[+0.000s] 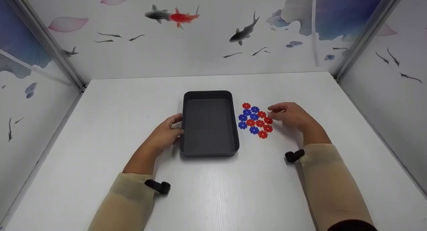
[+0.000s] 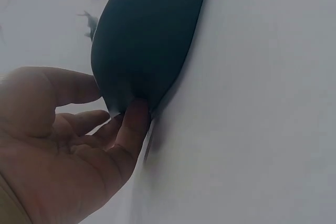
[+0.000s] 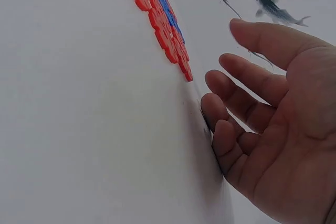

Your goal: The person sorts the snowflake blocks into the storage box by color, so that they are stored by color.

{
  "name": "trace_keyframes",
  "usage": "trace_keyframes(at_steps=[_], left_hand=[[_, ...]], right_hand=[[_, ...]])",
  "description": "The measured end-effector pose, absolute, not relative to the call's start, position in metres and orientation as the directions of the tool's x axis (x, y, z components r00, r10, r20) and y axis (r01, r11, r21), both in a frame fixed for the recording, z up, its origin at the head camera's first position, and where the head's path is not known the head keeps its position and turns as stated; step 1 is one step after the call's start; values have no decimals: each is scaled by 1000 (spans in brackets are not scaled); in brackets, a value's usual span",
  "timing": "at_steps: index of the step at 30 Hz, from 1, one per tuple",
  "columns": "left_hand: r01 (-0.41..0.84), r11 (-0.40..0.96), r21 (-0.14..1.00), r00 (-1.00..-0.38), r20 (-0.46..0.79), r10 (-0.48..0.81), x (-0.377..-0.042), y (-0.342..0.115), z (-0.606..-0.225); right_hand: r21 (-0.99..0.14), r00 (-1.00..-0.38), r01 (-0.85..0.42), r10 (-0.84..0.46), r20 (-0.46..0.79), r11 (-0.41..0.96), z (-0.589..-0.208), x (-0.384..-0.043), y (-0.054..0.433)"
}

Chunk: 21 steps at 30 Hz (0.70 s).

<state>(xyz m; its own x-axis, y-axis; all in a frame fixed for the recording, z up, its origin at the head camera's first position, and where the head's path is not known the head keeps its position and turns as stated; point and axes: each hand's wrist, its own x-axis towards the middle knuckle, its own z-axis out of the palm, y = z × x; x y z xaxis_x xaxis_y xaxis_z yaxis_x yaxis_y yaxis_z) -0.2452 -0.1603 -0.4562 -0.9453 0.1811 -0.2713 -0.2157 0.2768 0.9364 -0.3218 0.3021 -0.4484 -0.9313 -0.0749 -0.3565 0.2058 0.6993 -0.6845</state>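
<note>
A dark grey rectangular tray (image 1: pixel 209 124) lies on the white table with its long sides pointing away from me. My left hand (image 1: pixel 165 134) is at its left side. In the left wrist view, fingertips (image 2: pixel 137 109) touch the tray's outer wall (image 2: pixel 152 30). To the right of the tray lie several flat, notched plastic discs, some red (image 1: pixel 263 134) and some blue (image 1: pixel 243 125). My right hand (image 1: pixel 292 117) is just right of this cluster, its fingertips at the right edge. Loosely bent fingers with nothing between them show in the right wrist view, near red discs (image 3: pixel 163 35).
White panels (image 1: pixel 200 57) with painted fish and petals enclose the table at the back and both sides. A metal post (image 1: pixel 367 34) stands at the back right corner, another (image 1: pixel 50 44) at the back left. Small black devices (image 1: pixel 160 187) sit on both sleeves.
</note>
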Motion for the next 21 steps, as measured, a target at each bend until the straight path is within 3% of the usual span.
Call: trace_keyframes(at_steps=[21], left_hand=[[-227,272,935,-934,-288,210,-245,-163,-455]], right_hand=[[-579,-926,165,-77,-370,799,-451,-322,301]])
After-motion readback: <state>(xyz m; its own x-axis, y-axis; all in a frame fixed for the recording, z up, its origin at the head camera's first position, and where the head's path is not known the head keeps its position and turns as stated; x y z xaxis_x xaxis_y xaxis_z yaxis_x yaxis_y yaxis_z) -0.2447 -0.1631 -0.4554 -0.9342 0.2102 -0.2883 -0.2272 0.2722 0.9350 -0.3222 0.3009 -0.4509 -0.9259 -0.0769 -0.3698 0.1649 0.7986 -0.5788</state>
